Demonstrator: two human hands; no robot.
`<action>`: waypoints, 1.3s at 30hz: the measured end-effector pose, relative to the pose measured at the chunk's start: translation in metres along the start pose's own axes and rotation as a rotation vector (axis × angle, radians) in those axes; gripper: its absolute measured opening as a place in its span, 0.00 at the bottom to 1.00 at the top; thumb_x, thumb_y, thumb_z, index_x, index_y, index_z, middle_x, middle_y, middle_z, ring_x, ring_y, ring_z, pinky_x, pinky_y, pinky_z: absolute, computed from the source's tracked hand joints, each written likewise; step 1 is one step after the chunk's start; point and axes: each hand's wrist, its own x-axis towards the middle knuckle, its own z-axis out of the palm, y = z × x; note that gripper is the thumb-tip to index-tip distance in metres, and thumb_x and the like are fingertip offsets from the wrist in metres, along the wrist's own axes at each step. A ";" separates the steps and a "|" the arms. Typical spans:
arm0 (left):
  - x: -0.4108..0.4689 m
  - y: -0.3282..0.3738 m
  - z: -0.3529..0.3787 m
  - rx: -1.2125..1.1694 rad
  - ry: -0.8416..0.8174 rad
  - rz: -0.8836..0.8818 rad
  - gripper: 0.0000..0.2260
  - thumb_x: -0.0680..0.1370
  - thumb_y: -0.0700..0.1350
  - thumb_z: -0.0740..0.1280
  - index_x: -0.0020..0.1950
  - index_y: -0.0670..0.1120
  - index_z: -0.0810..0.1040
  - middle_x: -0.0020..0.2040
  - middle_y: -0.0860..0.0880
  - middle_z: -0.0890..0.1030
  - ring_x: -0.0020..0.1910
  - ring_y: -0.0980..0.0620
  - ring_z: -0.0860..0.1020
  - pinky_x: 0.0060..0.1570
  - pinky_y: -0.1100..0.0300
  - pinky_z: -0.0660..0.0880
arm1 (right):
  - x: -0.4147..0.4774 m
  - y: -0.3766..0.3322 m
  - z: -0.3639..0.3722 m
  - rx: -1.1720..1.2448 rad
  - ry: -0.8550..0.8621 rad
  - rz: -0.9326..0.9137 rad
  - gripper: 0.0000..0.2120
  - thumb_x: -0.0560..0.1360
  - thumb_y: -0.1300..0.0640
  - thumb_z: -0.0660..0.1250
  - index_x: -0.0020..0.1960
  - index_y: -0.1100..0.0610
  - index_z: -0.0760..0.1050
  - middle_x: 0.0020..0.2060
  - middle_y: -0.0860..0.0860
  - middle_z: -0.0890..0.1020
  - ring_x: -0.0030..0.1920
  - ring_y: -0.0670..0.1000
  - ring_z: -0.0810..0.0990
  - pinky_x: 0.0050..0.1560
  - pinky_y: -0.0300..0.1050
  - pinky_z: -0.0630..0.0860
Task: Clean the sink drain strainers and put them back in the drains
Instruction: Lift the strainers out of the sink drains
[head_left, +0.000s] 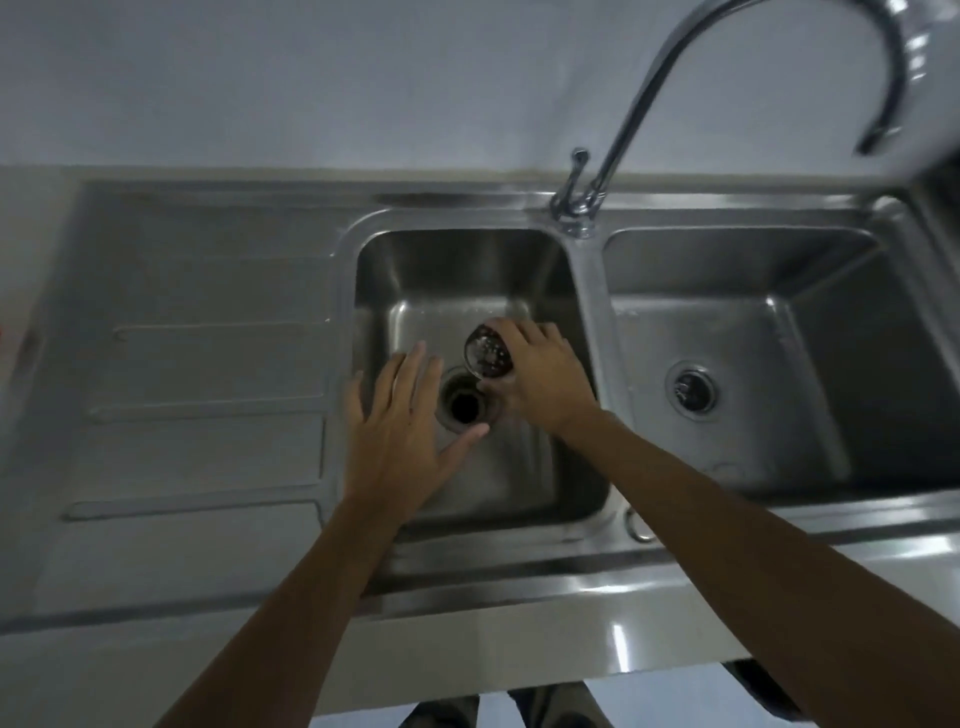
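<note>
You stand over a steel double sink (208, 291) set into the table, with a drainboard to the left of your hands and two basins ahead. Your left basin (457, 275) holds both hands; the right basin (779, 291) lies well apart to the right of your right grip, and its strainer (692, 387) sits in its drain, apparently not yet lifted out. The faucet (675, 78) arches above and beyond your right grip, its spout out over the right side, with no water visible.

Your right hand (540, 379) is clenched around the lifted strainer (488, 351), tilted so its perforated face shows; dark bits seem to cling to it, though blur hides detail. Your left hand (400, 436) is spread flat and released, grasping nothing, hovering just left of the open drain (464, 404), which lies directly below your right grip.

To do this step well, I judge you should keep the basket tilted away from the open drain so loosened debris does not drop into the pipe. Bring your free left fingers (410, 364) across to rub the holes, and swing the spout over this basin before rinsing. Hold the rim firmly; wet steel likely slips.
</note>
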 end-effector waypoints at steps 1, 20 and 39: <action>0.007 0.014 -0.003 -0.018 0.004 0.022 0.41 0.78 0.75 0.55 0.80 0.45 0.67 0.82 0.44 0.65 0.79 0.43 0.66 0.75 0.34 0.58 | -0.004 0.006 -0.019 0.008 0.047 -0.004 0.39 0.70 0.43 0.78 0.76 0.52 0.68 0.70 0.53 0.76 0.66 0.61 0.74 0.66 0.58 0.74; 0.064 0.259 0.068 0.087 -0.130 0.456 0.41 0.79 0.73 0.50 0.81 0.45 0.66 0.84 0.43 0.61 0.81 0.42 0.64 0.77 0.35 0.58 | -0.153 0.320 -0.077 -0.005 -0.069 0.509 0.48 0.67 0.39 0.80 0.78 0.49 0.58 0.71 0.56 0.75 0.68 0.66 0.73 0.64 0.62 0.76; 0.068 0.257 0.090 0.073 -0.017 0.413 0.35 0.80 0.71 0.60 0.74 0.45 0.74 0.75 0.45 0.73 0.72 0.44 0.74 0.72 0.40 0.65 | -0.114 0.374 -0.043 -0.218 -0.350 0.398 0.42 0.71 0.38 0.75 0.76 0.52 0.61 0.71 0.57 0.70 0.69 0.64 0.69 0.67 0.59 0.72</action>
